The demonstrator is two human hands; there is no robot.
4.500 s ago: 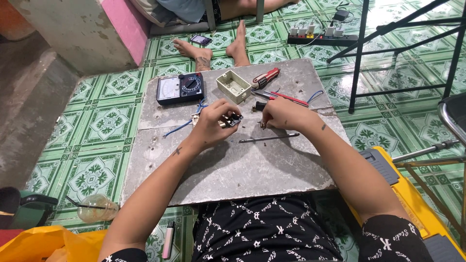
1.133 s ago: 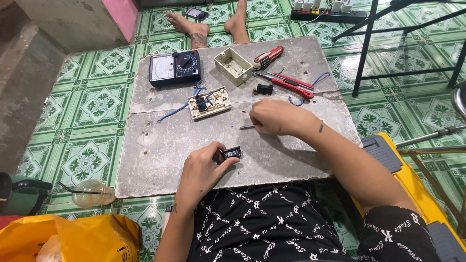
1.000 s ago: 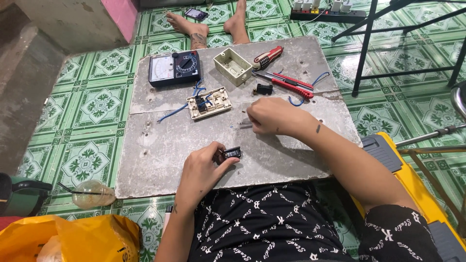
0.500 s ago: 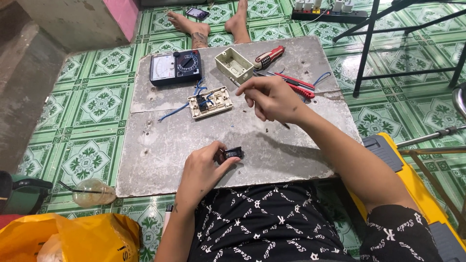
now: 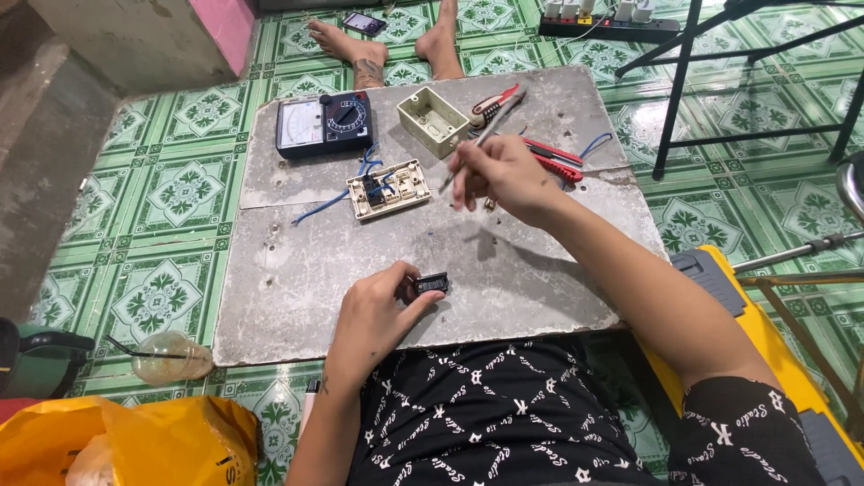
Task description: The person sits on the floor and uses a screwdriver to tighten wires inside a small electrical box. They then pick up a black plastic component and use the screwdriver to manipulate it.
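Left hand (image 5: 378,315): rests on the grey stone slab (image 5: 297,270) near its front edge, fingers pinching a small black switch module (image 5: 432,284).
Right hand (image 5: 504,171): raised above the slab's middle, fingers closed round a thin grey screwdriver (image 5: 481,139) pointing up and away.
Cream switch plate with blue wires (image 5: 389,188): left of the right hand.
Black analogue multimeter (image 5: 324,123): at the slab's far left.
Cream plastic wall box (image 5: 434,121): at the slab's far edge.

Green patterned floor tiles (image 5: 189,189) cover the room. A grey stone slab (image 5: 297,270) lies flat on them. A bare concrete wall (image 5: 126,36) with a pink edge rises far left. Black metal chair legs (image 5: 684,81) stand far right.
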